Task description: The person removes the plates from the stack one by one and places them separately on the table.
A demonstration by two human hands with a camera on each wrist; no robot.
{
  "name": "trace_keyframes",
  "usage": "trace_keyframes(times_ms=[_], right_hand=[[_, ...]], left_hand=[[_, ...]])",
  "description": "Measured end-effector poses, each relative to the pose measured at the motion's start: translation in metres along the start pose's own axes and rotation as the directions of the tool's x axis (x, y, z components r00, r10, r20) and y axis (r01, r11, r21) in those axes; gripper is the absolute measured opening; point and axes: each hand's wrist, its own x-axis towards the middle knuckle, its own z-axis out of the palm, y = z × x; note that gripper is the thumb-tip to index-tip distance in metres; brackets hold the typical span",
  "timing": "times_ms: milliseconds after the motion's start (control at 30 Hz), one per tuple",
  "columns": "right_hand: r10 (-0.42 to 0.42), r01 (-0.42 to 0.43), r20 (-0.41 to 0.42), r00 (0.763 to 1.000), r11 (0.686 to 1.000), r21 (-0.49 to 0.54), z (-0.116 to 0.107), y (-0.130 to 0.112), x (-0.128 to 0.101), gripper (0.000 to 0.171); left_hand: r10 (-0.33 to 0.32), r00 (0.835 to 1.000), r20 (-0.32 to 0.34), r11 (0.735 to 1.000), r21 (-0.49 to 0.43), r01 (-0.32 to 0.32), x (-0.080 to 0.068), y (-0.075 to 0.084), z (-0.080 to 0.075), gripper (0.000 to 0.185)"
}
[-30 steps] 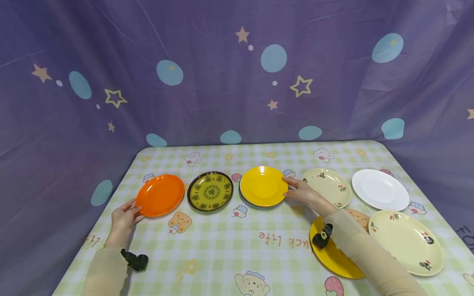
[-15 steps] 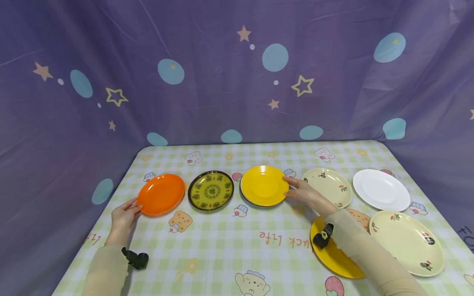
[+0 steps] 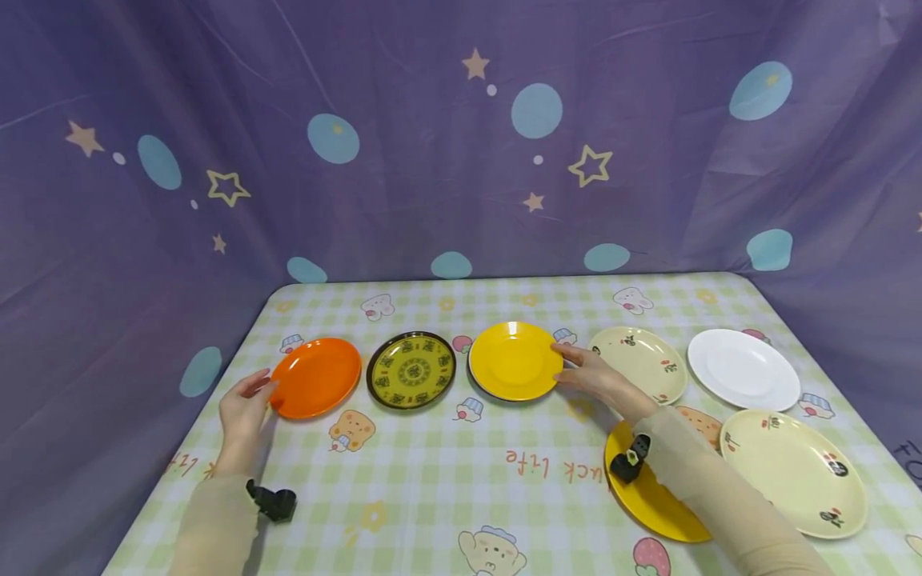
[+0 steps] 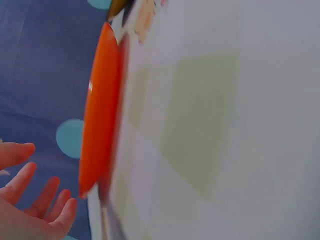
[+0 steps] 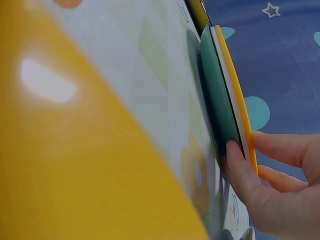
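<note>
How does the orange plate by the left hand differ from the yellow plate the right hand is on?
The orange plate lies alone at the row's left end; the yellow plate sits mid-row on other plates. The left hand is open beside the orange; the right hand pinches the yellow's rim. Both are plain and round.

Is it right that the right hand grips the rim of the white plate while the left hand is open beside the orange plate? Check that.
Not quite. The right hand grips the rim of the yellow plate, not the white plate, which lies untouched further right. The head view shows this, and the right wrist view shows the fingers on the yellow rim. The left hand is indeed open beside the orange plate.
</note>
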Motion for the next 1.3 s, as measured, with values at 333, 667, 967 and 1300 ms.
trace_keyframes(times_ms=[333, 667, 967, 1300], right_hand=[[0.004, -0.004, 0.000, 1.000, 1.000, -0.009, 0.000, 0.000, 0.000, 0.061], [0.043, -0.043, -0.018, 0.999, 0.999, 0.020, 0.002, -0.002, 0.000, 0.061], [0.060, -0.060, -0.031, 0.998, 0.998, 0.007, 0.002, -0.002, 0.001, 0.061], [0.063, -0.063, -0.026, 0.998, 0.998, 0.000, 0.003, -0.005, -0.002, 0.060]], left_hand=[[0.214, 0.977, 0.003, 0.963, -0.165, -0.211, 0.028, -0.022, 0.037, 0.033], [0.288, 0.930, 0.228, 0.957, -0.082, -0.277, 0.013, -0.001, 0.068, 0.040], [0.339, 0.830, 0.443, 0.939, -0.215, -0.269, -0.042, 0.056, 0.083, 0.038], [0.264, 0.747, 0.610, 0.963, -0.126, -0.237, -0.078, 0.095, 0.107, 0.038]])
